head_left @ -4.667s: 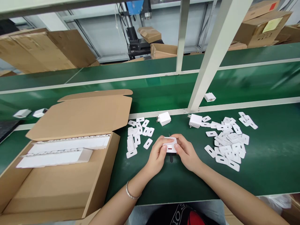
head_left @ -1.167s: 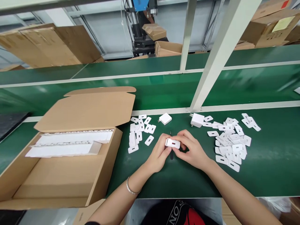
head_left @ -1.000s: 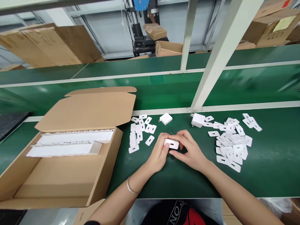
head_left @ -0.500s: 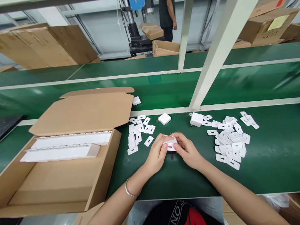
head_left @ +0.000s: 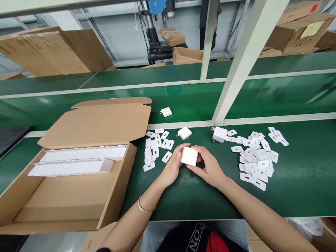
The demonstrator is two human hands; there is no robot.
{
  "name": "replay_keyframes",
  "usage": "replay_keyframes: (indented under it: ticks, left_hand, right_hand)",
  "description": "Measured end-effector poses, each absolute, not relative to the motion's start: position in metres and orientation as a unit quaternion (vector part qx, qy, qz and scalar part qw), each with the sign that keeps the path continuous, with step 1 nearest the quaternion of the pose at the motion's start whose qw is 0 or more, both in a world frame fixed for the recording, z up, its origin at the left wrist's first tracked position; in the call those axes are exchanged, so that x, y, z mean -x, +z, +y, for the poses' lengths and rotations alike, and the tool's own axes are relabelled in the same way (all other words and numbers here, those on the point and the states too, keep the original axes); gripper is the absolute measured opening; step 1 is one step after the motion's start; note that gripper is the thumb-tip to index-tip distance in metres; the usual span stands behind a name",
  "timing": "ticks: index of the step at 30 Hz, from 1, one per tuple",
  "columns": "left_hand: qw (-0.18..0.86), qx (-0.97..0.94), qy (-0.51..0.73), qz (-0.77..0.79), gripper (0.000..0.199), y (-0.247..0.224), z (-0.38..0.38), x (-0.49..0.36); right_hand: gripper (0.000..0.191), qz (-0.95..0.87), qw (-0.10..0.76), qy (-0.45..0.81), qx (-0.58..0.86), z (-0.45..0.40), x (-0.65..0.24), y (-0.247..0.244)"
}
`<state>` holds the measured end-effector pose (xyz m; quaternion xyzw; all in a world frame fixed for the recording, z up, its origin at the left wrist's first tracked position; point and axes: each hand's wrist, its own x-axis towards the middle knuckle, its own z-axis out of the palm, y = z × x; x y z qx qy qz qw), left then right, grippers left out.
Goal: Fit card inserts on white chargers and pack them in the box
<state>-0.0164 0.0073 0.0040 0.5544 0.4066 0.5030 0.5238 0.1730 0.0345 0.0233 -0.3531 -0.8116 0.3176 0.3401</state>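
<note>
Left hand [head_left: 173, 166] and right hand [head_left: 209, 168] share a narrow grip on a smooth white rounded block [head_left: 189, 156], held over the glossy green surface [head_left: 210, 206]. Dark slim object [head_left: 191, 174] beneath, mostly hidden. Thin slotted plates [head_left: 262, 164], rounded corners, piled each side, bigger pile right. Pronged white adapters [head_left: 219, 134] behind. Open brown cardboard box [head_left: 118, 190] left, white strips [head_left: 70, 167] inside.

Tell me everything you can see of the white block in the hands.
The white block is boxy, with rounded corners, and looks like smooth plastic. A broad, plain face points toward the camera, slightly tilted; no prongs or slot show. It is held over the green bench, the left hand at its left side, the right hand at its right and lower edges.
</note>
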Motion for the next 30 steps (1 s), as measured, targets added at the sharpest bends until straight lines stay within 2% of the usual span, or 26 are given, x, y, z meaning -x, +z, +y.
replay_keyframes:
  ticks: [5,6,8,9,11,15,19,21,25,30]
  left_hand:
    - [0.469,-0.537,0.532,0.457,0.042,0.02,0.011,0.029]
    - [0.447,-0.522,0.548,0.477,0.042,0.026,0.008,0.037]
    - [0.386,-0.492,0.568,0.535,0.044,0.04,-0.003,0.058]
    - [0.348,-0.479,0.57,0.57,0.046,0.047,-0.011,0.071]
    - [0.255,-0.461,0.551,0.648,0.05,0.06,-0.032,0.102]
    - [0.035,-0.416,0.38,0.826,0.045,0.075,-0.07,0.163]
    - [-0.019,-0.428,0.185,0.884,0.037,0.069,-0.08,0.201]
    - [-0.03,-0.44,0.115,0.89,0.036,0.06,-0.076,0.211]
    - [-0.06,-0.468,0.013,0.882,0.042,0.042,-0.066,0.221]
    - [-0.155,-0.489,-0.086,0.854,0.061,0.039,-0.059,0.219]
  right_hand:
    - [0.067,-0.854,0.325,0.228,0.336,0.041,-0.177,0.025]
    - [0.063,-0.849,0.319,0.205,0.368,0.043,-0.179,0.027]
    - [0.041,-0.834,0.276,0.141,0.457,0.048,-0.186,0.032]
    - [0.032,-0.825,0.235,0.104,0.503,0.05,-0.19,0.035]
    - [0.028,-0.803,0.133,0.047,0.579,0.055,-0.201,0.042]
    - [0.038,-0.765,-0.027,0.052,0.642,0.058,-0.219,0.055]
    - [0.04,-0.766,-0.115,0.146,0.615,0.052,-0.215,0.06]
    - [0.038,-0.783,-0.129,0.163,0.586,0.048,-0.206,0.058]
    - [0.037,-0.816,-0.103,0.158,0.547,0.043,-0.194,0.053]
    - [0.042,-0.766,-0.119,0.122,0.619,0.05,-0.208,0.056]
